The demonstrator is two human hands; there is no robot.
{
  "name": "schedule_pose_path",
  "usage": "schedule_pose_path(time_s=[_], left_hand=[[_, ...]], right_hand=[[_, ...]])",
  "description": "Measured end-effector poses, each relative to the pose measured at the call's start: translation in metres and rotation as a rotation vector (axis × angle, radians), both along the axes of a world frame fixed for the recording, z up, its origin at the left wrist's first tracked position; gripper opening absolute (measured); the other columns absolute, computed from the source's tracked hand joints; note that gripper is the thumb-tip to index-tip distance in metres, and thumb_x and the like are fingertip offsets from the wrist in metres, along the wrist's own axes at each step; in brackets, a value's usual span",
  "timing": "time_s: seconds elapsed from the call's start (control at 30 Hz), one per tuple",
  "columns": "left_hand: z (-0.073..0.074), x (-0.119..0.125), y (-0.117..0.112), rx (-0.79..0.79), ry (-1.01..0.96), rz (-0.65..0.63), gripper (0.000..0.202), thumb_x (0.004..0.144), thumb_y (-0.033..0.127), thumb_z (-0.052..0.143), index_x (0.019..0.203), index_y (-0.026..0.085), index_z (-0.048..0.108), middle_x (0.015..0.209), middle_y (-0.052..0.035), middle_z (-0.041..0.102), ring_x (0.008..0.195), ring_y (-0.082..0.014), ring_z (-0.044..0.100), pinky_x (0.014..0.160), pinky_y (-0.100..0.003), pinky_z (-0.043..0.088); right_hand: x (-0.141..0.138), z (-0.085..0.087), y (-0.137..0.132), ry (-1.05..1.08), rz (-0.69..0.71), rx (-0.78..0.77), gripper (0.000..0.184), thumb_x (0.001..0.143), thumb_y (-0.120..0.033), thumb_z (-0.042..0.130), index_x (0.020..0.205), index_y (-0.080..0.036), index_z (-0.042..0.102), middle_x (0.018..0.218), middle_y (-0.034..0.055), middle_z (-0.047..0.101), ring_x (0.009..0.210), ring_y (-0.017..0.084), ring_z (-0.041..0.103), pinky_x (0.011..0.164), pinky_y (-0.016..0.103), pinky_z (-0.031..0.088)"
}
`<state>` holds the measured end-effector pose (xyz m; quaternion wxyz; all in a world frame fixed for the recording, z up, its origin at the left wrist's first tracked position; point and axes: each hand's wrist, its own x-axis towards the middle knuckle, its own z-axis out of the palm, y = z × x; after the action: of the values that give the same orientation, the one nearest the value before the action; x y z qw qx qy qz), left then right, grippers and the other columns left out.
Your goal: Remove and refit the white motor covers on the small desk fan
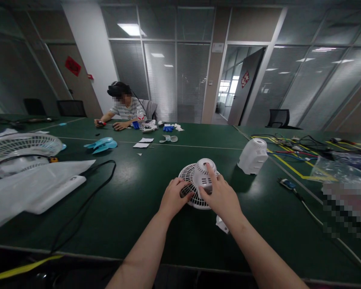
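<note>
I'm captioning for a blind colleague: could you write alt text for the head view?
A bare right-hand grip is on a white housing over a round grille, with the left-hand grip at the grille's edge. A similar housing stands to the right on the green table; a co-worker sits across.

Dark green table (pixel 132 192), bearing a round white grille (pixel 185 172), upright white housing (pixel 252 157), light-blue fan blades (pixel 102 144), paper pieces (pixel 142 145), black cable (pixel 115 163)
</note>
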<state>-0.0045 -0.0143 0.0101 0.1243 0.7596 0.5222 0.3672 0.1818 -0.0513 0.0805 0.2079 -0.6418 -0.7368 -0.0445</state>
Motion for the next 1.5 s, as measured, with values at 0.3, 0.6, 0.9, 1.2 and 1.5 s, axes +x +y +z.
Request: schedule_pose_path(time_s=[0.3, 0.6, 0.9, 1.2, 1.5], left_hand=[[0.000, 0.002, -0.001, 0.003, -0.007, 0.013, 0.032, 0.081, 0.032, 0.066, 0.113, 0.030, 0.063, 0.112, -0.0027, 0.057, 0.106, -0.0223, 0.053, 0.091, -0.038, 0.048], [0.000, 0.001, 0.000, 0.003, -0.052, 0.017, 0.021, 0.085, 0.024, 0.059, 0.105, 0.027, 0.065, 0.108, -0.0030, 0.060, 0.104, -0.0208, 0.055, 0.090, -0.037, 0.048], [-0.002, -0.002, 0.002, -0.014, -0.159, 0.058, 0.038, 0.077, -0.003, 0.045, 0.096, 0.023, 0.065, 0.103, -0.0016, 0.062, 0.096, -0.0158, 0.058, 0.085, -0.031, 0.048], [-0.008, -0.006, 0.006, -0.118, -0.127, 0.128, 0.044, 0.075, -0.006, 0.043, 0.097, 0.024, 0.066, 0.105, -0.0010, 0.062, 0.097, -0.0153, 0.059, 0.085, -0.029, 0.049], [-0.010, -0.006, 0.005, -0.220, -0.080, 0.102, 0.041, 0.079, 0.002, 0.043, 0.103, 0.026, 0.066, 0.112, -0.0013, 0.061, 0.102, -0.0182, 0.060, 0.084, -0.032, 0.051]], right_hand=[[0.008, -0.001, -0.004, 0.017, 0.034, -0.058, 0.073, 0.091, -0.057, 0.038, 0.152, -0.036, 0.005, 0.121, 0.0113, 0.056, 0.086, 0.027, 0.064, 0.071, 0.040, 0.051], [0.021, -0.022, -0.022, 0.227, -0.002, -0.033, 0.088, 0.088, -0.059, 0.041, 0.152, -0.023, -0.008, 0.149, 0.0138, 0.035, 0.127, 0.032, 0.048, 0.097, 0.046, 0.045], [0.009, -0.027, 0.000, 0.245, -0.013, -0.032, 0.105, 0.077, -0.050, 0.062, 0.152, -0.020, -0.005, 0.149, 0.0148, 0.035, 0.128, 0.032, 0.047, 0.100, 0.047, 0.044], [0.052, -0.030, -0.001, 0.259, -0.057, -0.005, 0.103, 0.077, -0.046, 0.061, 0.153, -0.019, -0.002, 0.148, 0.0141, 0.038, 0.125, 0.030, 0.050, 0.103, 0.043, 0.043], [0.169, -0.033, -0.029, 0.237, -0.324, 0.067, 0.110, 0.071, -0.056, 0.064, 0.152, -0.014, 0.003, 0.144, 0.0206, 0.041, 0.119, 0.034, 0.056, 0.097, 0.044, 0.046]])
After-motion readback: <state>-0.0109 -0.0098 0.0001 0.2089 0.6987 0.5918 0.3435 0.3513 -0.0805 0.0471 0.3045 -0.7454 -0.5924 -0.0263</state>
